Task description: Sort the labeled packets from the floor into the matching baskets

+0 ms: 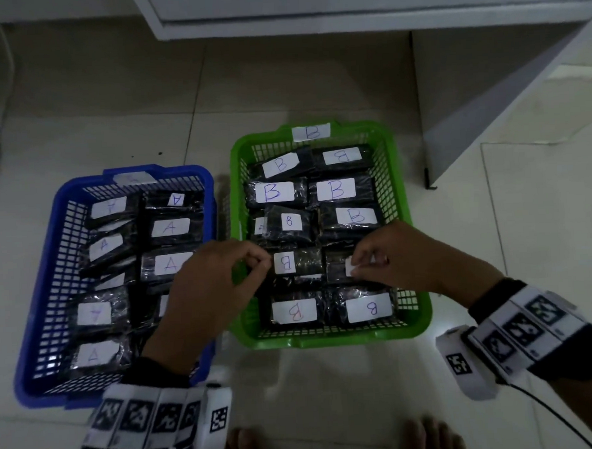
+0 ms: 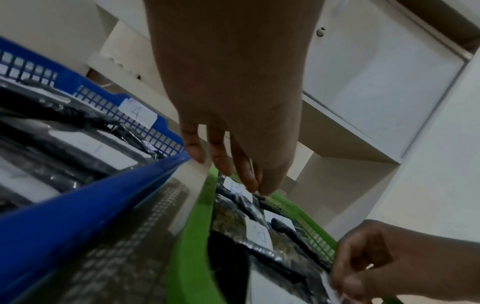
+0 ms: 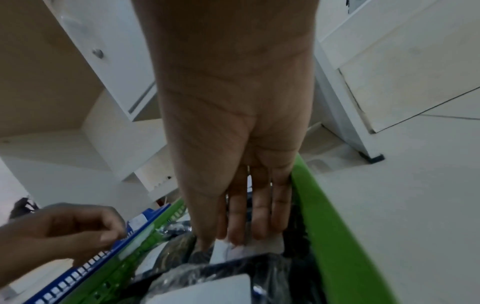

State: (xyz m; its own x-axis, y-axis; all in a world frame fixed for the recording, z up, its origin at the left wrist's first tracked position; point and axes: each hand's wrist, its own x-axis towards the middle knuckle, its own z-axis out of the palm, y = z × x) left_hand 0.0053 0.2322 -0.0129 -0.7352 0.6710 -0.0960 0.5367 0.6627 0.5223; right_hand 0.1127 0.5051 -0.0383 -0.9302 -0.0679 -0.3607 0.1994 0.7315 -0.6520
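Two B packets (image 1: pixel 298 262) are being seated in the middle row of the green basket (image 1: pixel 417 315). One packet's end is pinched by the left hand (image 1: pixel 215 280); the other packet's white label (image 1: pixel 350 266) is pinched by the right hand (image 1: pixel 397 256). Around them lie B packets only. The blue basket (image 1: pixel 36 341), just beside on the left, is filled with A packets (image 1: pixel 169 227). No packets are seen on the floor (image 1: pixel 330 387), so sorting is judged nearly complete; only releasing these two appears to remain.
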